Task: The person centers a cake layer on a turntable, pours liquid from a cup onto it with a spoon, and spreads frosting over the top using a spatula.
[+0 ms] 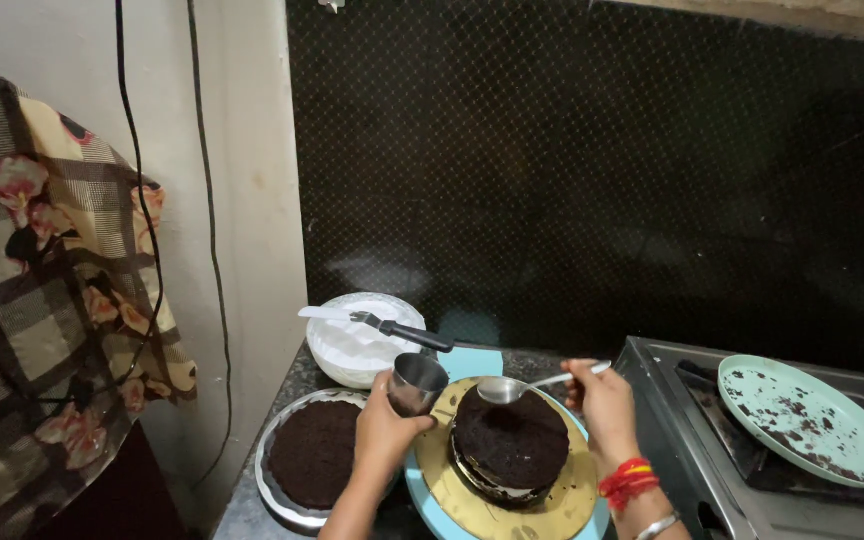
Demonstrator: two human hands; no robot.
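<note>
Left hand (384,428) gripping shiny steel cup (418,384), right hand (602,398) holding metal spoon (505,389)

Two dark chocolate cake layers: one on the gold board (510,440), one in the metal pan (314,452). One steel cup (417,384), one spoon (512,388), one white bowl (357,345) with one spatula (377,322) across it. One crumb-covered green plate (810,420). Two hands: left (387,428), right (604,405).
</note>
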